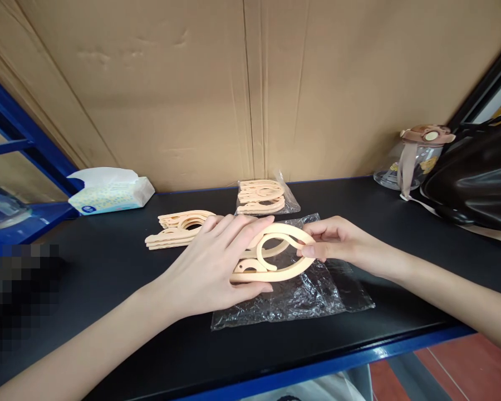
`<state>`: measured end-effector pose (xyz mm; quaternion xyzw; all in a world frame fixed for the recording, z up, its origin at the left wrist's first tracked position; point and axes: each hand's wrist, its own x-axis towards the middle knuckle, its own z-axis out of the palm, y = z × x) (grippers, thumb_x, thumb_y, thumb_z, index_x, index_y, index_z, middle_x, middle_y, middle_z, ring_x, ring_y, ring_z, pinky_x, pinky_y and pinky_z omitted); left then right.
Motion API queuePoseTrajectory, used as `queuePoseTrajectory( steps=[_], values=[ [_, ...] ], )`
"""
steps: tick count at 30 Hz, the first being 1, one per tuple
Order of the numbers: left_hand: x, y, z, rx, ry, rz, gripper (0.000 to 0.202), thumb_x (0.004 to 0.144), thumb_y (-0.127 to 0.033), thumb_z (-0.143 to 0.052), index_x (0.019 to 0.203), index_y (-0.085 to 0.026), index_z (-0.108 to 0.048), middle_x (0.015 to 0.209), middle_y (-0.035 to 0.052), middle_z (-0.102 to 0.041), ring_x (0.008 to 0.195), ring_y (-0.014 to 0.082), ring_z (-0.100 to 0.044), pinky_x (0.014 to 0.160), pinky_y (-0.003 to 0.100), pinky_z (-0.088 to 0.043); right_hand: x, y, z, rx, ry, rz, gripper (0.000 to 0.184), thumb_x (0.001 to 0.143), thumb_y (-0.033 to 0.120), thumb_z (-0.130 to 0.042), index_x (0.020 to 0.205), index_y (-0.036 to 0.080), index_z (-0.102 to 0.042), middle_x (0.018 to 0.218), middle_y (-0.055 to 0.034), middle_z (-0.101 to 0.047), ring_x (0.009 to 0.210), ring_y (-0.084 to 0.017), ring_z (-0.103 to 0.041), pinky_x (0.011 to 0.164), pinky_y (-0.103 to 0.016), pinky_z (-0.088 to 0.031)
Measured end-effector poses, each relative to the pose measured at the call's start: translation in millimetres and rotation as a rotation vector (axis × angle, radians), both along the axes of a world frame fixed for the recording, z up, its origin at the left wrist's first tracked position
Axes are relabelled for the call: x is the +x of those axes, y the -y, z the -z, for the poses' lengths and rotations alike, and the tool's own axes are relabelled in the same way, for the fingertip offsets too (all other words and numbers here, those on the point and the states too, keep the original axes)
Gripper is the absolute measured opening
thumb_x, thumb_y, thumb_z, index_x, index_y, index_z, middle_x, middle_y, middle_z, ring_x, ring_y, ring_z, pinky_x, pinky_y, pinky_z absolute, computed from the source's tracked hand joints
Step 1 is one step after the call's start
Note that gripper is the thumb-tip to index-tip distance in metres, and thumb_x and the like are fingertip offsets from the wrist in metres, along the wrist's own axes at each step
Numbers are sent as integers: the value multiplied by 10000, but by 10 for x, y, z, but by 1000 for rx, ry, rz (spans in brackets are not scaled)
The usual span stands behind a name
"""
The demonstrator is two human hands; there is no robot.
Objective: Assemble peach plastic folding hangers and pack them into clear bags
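A beige plastic folding clothes hanger (292,274) is held above the table by both hands. My left hand (219,262) grips its left part from above, with the thumb along the near edge and the fingers over the far side, hiding that end. My right hand (338,242) pinches the curved right end between thumb and fingers. Beneath the hanger lies a crumpled clear plastic bag (284,306). Left of it, partly behind my left hand, more beige folded hangers (171,238) are stacked. Further back, a clear bag holds several folded hangers (261,195).
At the back left stands a tissue pack (112,192). A clear drinking bottle (421,159) with a strap stands at the back right beside a dark, shiny bag (476,172). Cardboard (171,100) lines the back of the black table (150,356), which has a blue front edge.
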<state>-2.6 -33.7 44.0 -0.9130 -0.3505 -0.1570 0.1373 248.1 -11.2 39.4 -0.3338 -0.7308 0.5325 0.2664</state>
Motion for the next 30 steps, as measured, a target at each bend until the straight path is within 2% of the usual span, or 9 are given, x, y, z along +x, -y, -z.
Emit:
queuePoseTrajectory(
  steps=[4, 9, 15, 18, 20, 22, 25, 27, 30],
  values=[
    [-17, -21, -24, -12, 0, -22, 769, 786, -525, -650, 1387, -186, -310, 1272, 96, -536, 1058, 271, -519, 886, 381, -361, 9, -15, 15, -27, -32, -13, 265, 813, 387, -670, 718, 148, -608, 639, 37, -468, 603, -82, -404, 533, -228, -289],
    [-76, -78, -73, 52, 24, -22, 720, 789, -543, -636, 1344, -153, -396, 1264, 112, -549, 1043, 269, -531, 859, 386, -354, 52, -69, 26, 21, -36, 21, 234, 836, 376, -646, 782, 148, -657, 679, 24, -494, 619, -82, -400, 553, -232, -301],
    [-139, -145, -103, 186, 19, -4, 667, 797, -524, -638, 1302, -125, -461, 1172, 117, -604, 1002, 270, -552, 831, 383, -371, 74, -116, 13, 84, 16, 82, 280, 837, 409, -632, 725, 154, -618, 647, 34, -453, 602, -87, -370, 546, -241, -283],
    [-146, -145, -92, 235, 26, 10, 642, 793, -515, -645, 1265, -107, -494, 1121, 123, -626, 981, 269, -564, 818, 379, -383, 77, -112, 27, 166, 71, 90, 326, 859, 455, -591, 711, 165, -586, 643, 36, -454, 598, -93, -405, 545, -242, -317],
    [-144, -135, -81, 270, 32, 16, 623, 799, -508, -638, 1248, -96, -505, 1116, 130, -631, 975, 270, -569, 815, 382, -388, 83, -100, 43, 325, 145, 139, 324, 873, 481, -562, 770, 175, -594, 672, 27, -495, 621, -105, -454, 572, -254, -370],
    [-134, -120, -72, 300, 35, 21, 607, 803, -499, -633, 1236, -89, -514, 1113, 135, -638, 973, 272, -575, 812, 386, -392, 92, -79, 55, 580, 222, 211, 328, 864, 487, -577, 991, 187, -607, 788, 0, -571, 693, -130, -516, 639, -284, -436],
    [-95, -89, -62, 321, 34, 17, 587, 799, -490, -635, 1215, -90, -530, 1103, 132, -650, 959, 272, -585, 809, 390, -398, 91, -30, 57, 973, 287, 210, 604, 817, 488, -646, 1305, 187, -456, 1116, -88, -583, 979, -197, -564, 827, -353, -486],
    [-55, -62, -53, 326, 37, 13, 574, 796, -488, -632, 1201, -93, -539, 1091, 126, -657, 943, 268, -590, 802, 390, -402, 75, 12, 55, 1162, 344, 153, 678, 804, 506, -657, 1343, 171, -420, 1273, -135, -514, 1162, -238, -502, 936, -388, -459],
    [4, -10, -37, 341, 44, 21, 555, 798, -466, -622, 1189, -80, -544, 1070, 124, -662, 931, 273, -591, 793, 393, -408, 40, 71, 66, 1343, 461, 82, 633, 831, 501, -626, 1337, 172, -435, 1353, -163, -465, 1243, -267, -454, 940, -419, -457]
  ],
)
